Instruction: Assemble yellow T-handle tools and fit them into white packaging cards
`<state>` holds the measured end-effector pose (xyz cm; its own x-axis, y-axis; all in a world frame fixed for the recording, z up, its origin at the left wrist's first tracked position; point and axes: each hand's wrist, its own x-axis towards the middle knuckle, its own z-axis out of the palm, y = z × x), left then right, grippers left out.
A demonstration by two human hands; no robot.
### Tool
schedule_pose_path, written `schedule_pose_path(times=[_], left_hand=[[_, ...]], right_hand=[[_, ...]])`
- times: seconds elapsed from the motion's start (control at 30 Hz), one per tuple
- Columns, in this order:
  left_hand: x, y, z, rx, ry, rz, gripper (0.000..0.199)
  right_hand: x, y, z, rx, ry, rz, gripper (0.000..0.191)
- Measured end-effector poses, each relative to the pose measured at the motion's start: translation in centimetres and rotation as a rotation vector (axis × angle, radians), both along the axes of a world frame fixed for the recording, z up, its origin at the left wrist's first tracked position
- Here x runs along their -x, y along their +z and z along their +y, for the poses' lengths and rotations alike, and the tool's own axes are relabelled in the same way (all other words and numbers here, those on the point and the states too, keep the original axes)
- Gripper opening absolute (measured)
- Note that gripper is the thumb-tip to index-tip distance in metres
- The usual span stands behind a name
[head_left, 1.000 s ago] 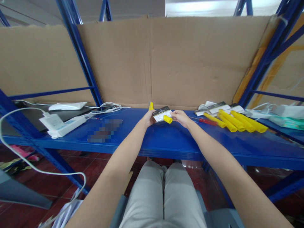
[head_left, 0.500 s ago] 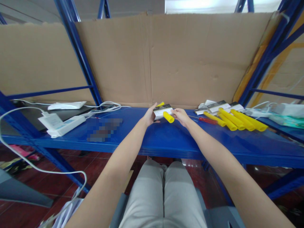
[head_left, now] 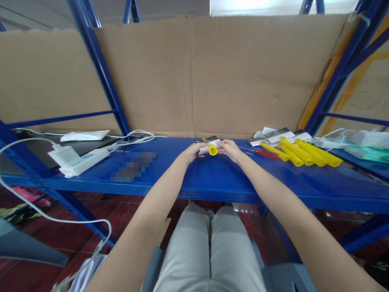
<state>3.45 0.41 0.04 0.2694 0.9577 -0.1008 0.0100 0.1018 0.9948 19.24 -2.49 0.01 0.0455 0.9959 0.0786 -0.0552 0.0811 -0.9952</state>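
Above the blue shelf, a black-and-white card (head_left: 204,150) is held between my two hands, with a yellow tube (head_left: 212,150) against it. The tube's open round end faces me; its far part is mostly hidden by the card. My left hand (head_left: 192,152) is closed on the card's left side. At the right side, my right hand (head_left: 230,149) pinches the card close to the tube. Just right of that hand lies a red-handled screwdriver (head_left: 266,153), its thin shaft pointing left. Beyond it, several yellow tubes (head_left: 316,154) rest beside black-and-white cards (head_left: 278,135).
A white power strip (head_left: 83,162) with a plugged-in adapter and white cables lies at the left. Near it is a blurred-out patch (head_left: 132,166) on the blue shelf (head_left: 219,182). Cardboard (head_left: 243,77) stands behind, and blue metal posts (head_left: 105,73) frame the sides.
The yellow tube has turned from slanting down to the right to pointing its open end straight at me. My hands have come slightly closer around the card.
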Motion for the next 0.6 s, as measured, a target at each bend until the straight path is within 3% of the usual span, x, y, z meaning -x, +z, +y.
schedule_pose_path(times=[0.23,0.47,0.6], left_hand=[[0.0,-0.5,0.2,-0.071,-0.023,0.032,0.010],[-0.3,-0.7,-0.4,-0.172,-0.105,-0.016,0.023],[-0.5,-0.7,-0.6,-0.278,-0.043,0.028,0.026]], right_hand=[[-0.2,-0.6,0.0,0.001,0.100,-0.060,0.010],[-0.2,-1.1,0.2,-0.015,0.163,0.010,0.020],[0.2,-0.9,0.2,-0.051,0.129,0.026,0.018]])
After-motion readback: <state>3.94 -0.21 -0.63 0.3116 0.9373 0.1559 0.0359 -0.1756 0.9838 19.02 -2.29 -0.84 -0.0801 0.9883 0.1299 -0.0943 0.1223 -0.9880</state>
